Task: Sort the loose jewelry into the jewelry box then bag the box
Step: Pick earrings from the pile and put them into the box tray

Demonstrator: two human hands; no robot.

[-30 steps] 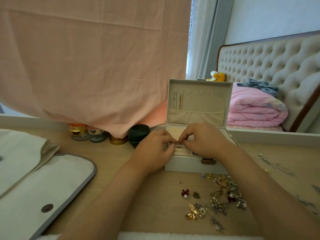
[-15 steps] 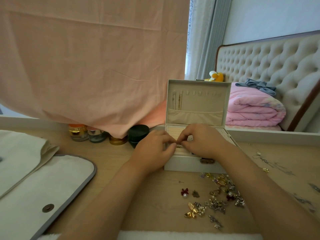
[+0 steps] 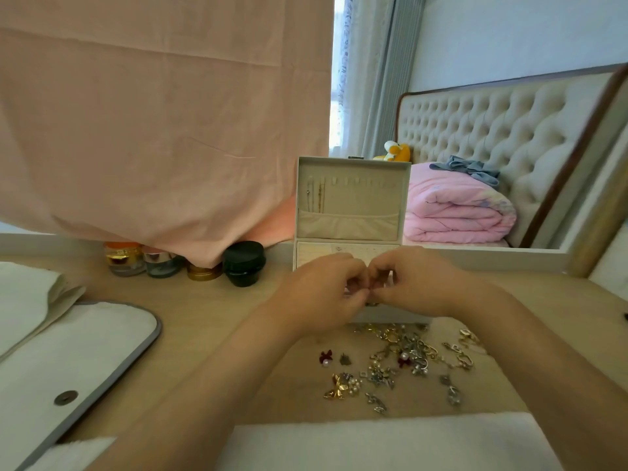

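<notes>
The left hand [image 3: 323,295] and right hand [image 3: 416,283] pinch one tiny piece [image 3: 371,291] together over the open white jewelry box [image 3: 350,212] in the middle, so sorting looks barely begun: a pile of loose gold and silver jewelry [image 3: 401,362] lies below it, and the white cloth bag [image 3: 85,351] at left waits.

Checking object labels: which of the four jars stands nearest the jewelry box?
The black jar, rightmost in the row; the orange-lidded jar, silver-lidded jar and gold tin sit further left.
</notes>
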